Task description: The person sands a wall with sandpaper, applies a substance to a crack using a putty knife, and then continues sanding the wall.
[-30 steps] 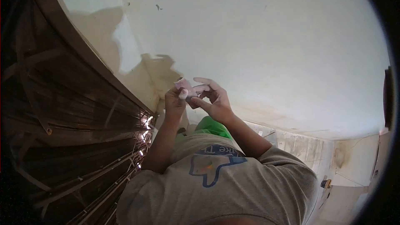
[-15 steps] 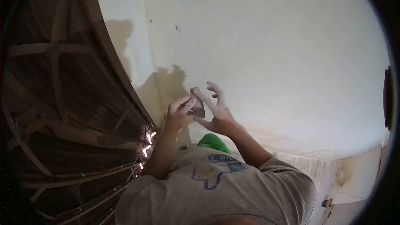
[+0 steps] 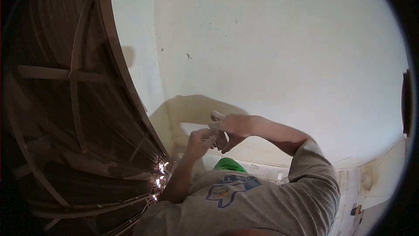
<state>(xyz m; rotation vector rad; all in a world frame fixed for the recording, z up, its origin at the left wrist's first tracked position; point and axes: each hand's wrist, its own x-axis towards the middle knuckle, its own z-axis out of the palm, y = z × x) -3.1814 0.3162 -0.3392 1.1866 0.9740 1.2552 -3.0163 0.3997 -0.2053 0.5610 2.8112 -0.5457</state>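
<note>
My left hand (image 3: 200,143) is raised in front of my chest, its fingers bent and pressed together at the tips. My right hand (image 3: 233,126) reaches across from the right, its pale, dusty fingers curled down over the left fingertips. The hands meet or nearly meet. Whatever lies between them is mostly hidden by the fingers; only a small brownish patch shows there, and I cannot tell whether it is a sheet or part of a finger.
A pale wall (image 3: 283,61) with small chipped spots fills the view ahead, with the hands' shadow on it. Dark roofing with beams (image 3: 74,105) runs along the left. Something green (image 3: 229,165) shows below the hands. A small dark and yellow item (image 3: 356,210) is at lower right.
My right hand has swung over towards the left one, its elbow lifted, and its spread fingers have curled. The small brown sheet seen between the hands is now mostly hidden. The view has shifted.
</note>
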